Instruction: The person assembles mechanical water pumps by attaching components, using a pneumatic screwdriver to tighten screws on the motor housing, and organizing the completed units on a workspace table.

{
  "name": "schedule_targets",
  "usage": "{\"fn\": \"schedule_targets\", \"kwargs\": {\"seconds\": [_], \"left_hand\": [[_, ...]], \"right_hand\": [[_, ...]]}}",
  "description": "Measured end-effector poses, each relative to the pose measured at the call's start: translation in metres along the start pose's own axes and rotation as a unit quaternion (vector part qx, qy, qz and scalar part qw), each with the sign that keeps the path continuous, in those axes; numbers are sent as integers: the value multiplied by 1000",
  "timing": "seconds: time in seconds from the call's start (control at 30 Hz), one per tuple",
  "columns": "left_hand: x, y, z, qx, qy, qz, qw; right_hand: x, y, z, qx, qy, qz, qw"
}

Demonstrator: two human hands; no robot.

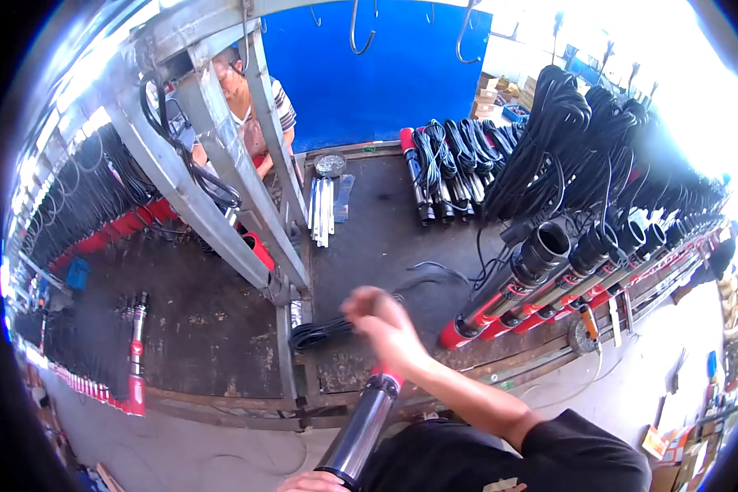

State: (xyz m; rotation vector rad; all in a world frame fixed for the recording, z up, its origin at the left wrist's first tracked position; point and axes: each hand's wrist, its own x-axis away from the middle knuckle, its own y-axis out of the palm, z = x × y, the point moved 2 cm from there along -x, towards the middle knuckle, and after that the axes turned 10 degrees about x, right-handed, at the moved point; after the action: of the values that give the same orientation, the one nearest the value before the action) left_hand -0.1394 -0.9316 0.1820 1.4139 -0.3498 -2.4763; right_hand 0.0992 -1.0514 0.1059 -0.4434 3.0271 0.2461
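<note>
I have my left hand [314,482], partly cropped, gripping the near end of the metal tube [362,428], while my right hand [383,330], blurred on my head feed, curves its fingers just past the far end, bare forearm slanting in from the tube's right.

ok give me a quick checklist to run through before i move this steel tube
1. Left hand at the tube's lower end: ok, though the picture's edge cuts off the grip.
2. Right hand free of the tube's red end: cannot tell; the hand is blurred and overlaps it in view.
3. Cable coil kept together: ok, one black bundle by the right hand.
4. Bench free of loose cable: not ok, a black strand lies across it.
5. Hands gloved: not ok, both look bare.
</note>
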Motion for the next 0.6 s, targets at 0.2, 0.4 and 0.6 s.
{"fn": "schedule_targets", "kwargs": {"seconds": [0.2,0.4,0.6], "left_hand": [[-1,13,-11,62,21,-92,994],[-6,-1,-6,63,-4,-113,992],[-16,-25,-7,54,-76,-89,992]], "right_hand": [[-134,30,173,478,66,-239,843],[-30,-85,234,644,-222,-198,705],[4,-128,191,650,-125,-53,748]]}}
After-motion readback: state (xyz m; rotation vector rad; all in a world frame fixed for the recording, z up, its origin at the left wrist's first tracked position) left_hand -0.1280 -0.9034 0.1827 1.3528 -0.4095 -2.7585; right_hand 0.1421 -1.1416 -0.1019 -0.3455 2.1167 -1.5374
